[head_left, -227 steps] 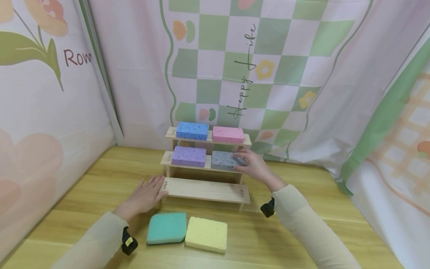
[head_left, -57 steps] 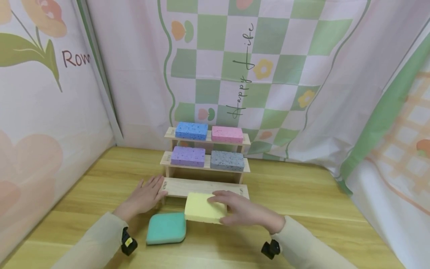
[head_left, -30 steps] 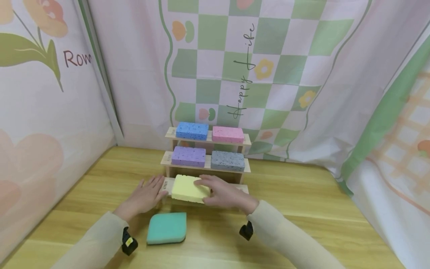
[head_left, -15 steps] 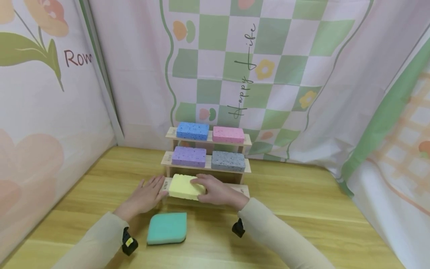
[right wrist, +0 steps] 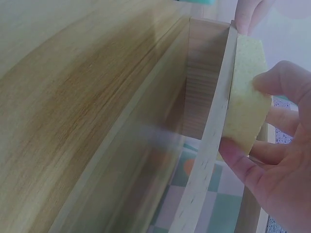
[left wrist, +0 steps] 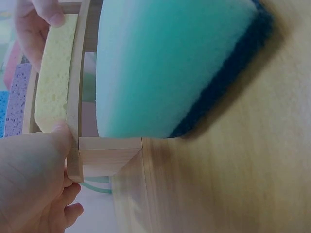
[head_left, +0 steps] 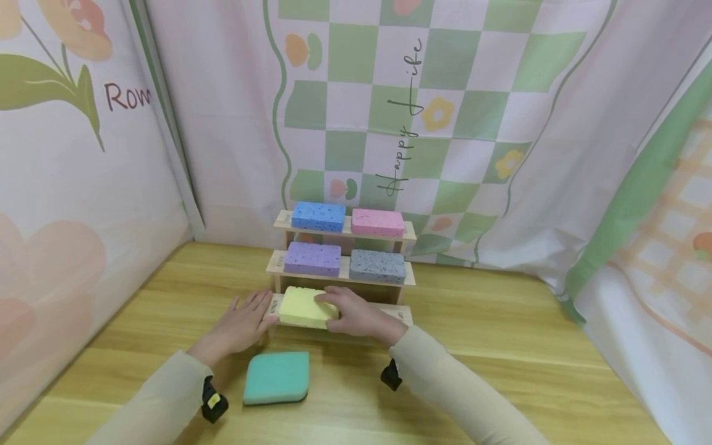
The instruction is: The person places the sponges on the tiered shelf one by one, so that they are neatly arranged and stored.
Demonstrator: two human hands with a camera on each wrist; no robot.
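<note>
On the lowest board of a three-tier wooden shelf (head_left: 384,311) lies a yellow sponge (head_left: 305,308), near the board's left end. My right hand (head_left: 358,314) grips its right part, with thumb and fingers on opposite sides in the right wrist view. My left hand (head_left: 239,322) holds the left end of that board; in the left wrist view its thumb lies on top by the sponge and its fingers bend past the end. A teal sponge (head_left: 276,377) with a dark underside rests on the table in front of the shelf.
A purple sponge (head_left: 313,258) and a grey sponge (head_left: 377,266) sit on the middle board. On the top board are a blue sponge (head_left: 319,216) and a pink sponge (head_left: 377,222). Patterned cloth (head_left: 400,105) hangs behind the wooden table (head_left: 489,321).
The right hand let go of the grey sponge, then lifted the yellow sponge off the table onto the lowest board and shifted it left. The left hand stayed put.
</note>
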